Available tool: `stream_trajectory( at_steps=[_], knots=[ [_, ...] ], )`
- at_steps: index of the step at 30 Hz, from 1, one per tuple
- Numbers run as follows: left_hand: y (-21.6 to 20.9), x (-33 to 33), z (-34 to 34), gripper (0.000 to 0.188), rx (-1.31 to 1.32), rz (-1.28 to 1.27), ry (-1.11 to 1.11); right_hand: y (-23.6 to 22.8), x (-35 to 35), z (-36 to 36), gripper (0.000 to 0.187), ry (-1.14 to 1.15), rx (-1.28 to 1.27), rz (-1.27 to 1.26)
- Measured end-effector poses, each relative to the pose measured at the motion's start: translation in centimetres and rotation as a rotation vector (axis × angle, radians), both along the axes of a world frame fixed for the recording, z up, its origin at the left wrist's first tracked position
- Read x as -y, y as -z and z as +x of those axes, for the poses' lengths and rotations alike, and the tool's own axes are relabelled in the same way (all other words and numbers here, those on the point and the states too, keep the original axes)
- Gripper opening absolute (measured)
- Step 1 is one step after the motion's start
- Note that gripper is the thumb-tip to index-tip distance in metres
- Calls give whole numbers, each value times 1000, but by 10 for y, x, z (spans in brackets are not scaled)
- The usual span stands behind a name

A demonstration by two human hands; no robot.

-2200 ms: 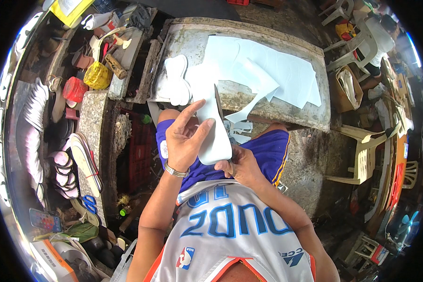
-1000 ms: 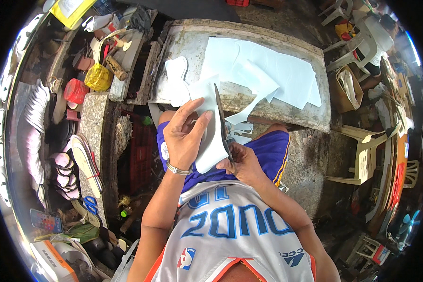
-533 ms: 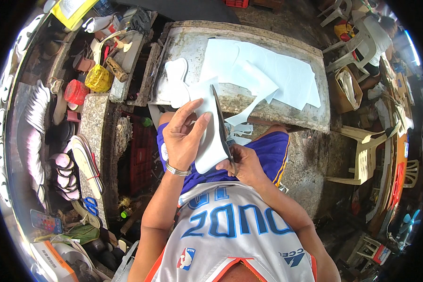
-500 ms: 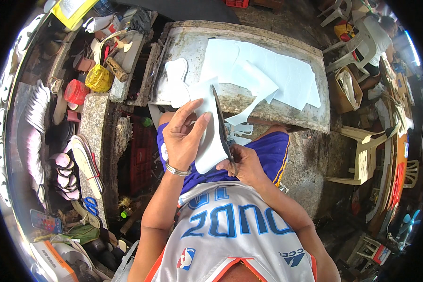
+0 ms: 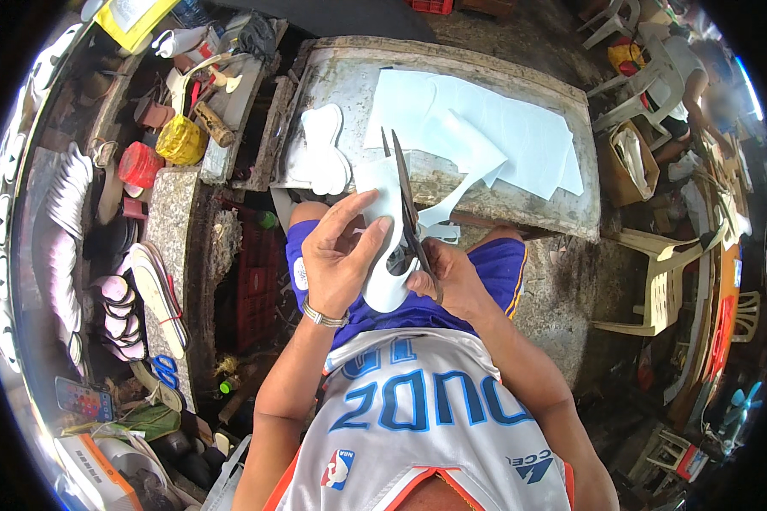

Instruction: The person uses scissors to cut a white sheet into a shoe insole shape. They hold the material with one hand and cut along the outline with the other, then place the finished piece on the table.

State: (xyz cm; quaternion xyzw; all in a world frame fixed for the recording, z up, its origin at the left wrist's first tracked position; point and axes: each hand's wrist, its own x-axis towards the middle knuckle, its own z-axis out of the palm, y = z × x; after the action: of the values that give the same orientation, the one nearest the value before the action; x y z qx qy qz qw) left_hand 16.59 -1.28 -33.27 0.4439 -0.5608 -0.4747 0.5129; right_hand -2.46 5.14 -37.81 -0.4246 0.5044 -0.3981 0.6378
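Observation:
My left hand (image 5: 337,260) pinches a white sole-shaped sheet piece (image 5: 385,288) between thumb and fingers, above my lap. The piece has a curved cut edge on its right side. In my right hand (image 5: 448,277) is a pair of dark scissors (image 5: 409,200), its slightly parted blades pointing away from me beside the piece. My right thumb is near the lower part of the sheet. Beyond my hands, white cut-out sole shapes (image 5: 322,140) lie stacked at the left of a worn table (image 5: 337,72). Larger white sheets (image 5: 520,140) overlap there, and a curled offcut (image 5: 452,200) hangs toward me.
Left of me, a stone-like bench (image 5: 169,204) holds a yellow container (image 5: 181,140), a red container (image 5: 140,165) and a bundle of sandals (image 5: 158,298). Plastic chairs (image 5: 656,285), an open cardboard box (image 5: 631,162) and another person (image 5: 694,89) are at the right.
The scissors' blades have moved off the sheet to its right and parted. The sheet's right edge now shows a curved cut. The person at right has leaned over.

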Motion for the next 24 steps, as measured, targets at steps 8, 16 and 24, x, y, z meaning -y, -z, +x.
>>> stream_trajectory(
  at_steps=[8, 16, 24],
  knots=[
    [-2, 0, 2, 38, -7, 18, 14, 17, -1, 6, 70, 53, 1, -104],
    [1, 1, 1, 38, -47, 8, 22, 11, -4, 3, 69, 57, 23, -89],
    [2, 5, 12, 39, 23, 32, 88, 6, -6, -6, 59, 36, -66, -56]
  ],
)
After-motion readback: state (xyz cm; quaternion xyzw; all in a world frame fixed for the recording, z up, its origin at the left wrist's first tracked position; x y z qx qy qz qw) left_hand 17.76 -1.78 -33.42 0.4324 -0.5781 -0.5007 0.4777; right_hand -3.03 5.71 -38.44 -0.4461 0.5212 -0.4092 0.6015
